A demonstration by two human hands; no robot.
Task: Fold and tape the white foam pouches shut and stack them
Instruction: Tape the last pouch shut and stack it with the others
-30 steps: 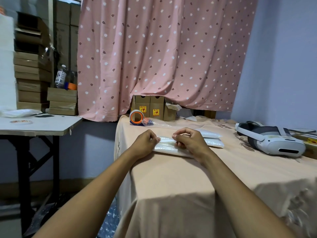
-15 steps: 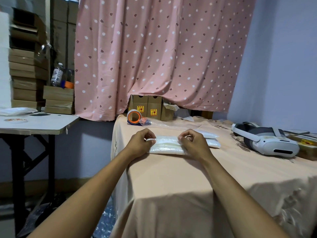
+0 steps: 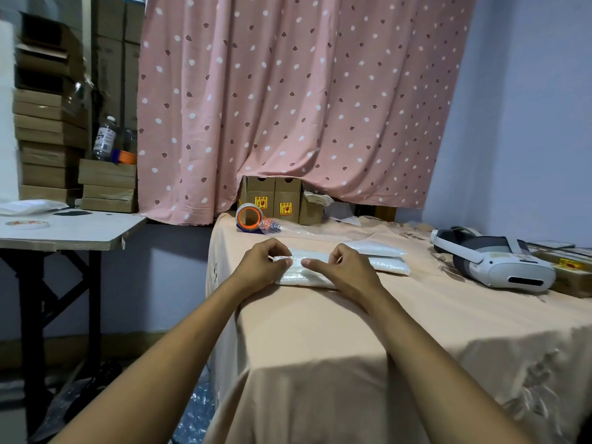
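A white foam pouch (image 3: pixel 304 278) lies on the peach tablecloth (image 3: pixel 368 322) between both hands. My left hand (image 3: pixel 261 262) pinches its folded flap at the left end. My right hand (image 3: pixel 344 267) has curled fingers on the flap's right part, its thumb pressing toward the middle. A stack of two more white pouches (image 3: pixel 384 259) sits just behind and to the right. An orange-cored tape dispenser (image 3: pixel 250 217) stands at the table's far left corner.
A white VR headset (image 3: pixel 493 262) lies at the right, with flat boxes (image 3: pixel 570 267) beyond it. Small cardboard boxes (image 3: pixel 275 200) stand under the pink curtain. A white side table (image 3: pixel 64 229) stands at left, cartons stacked behind it.
My hands have drawn closer together on the pouch's folded flap. The right thumb has slid left toward the middle. The pouch stays in place.
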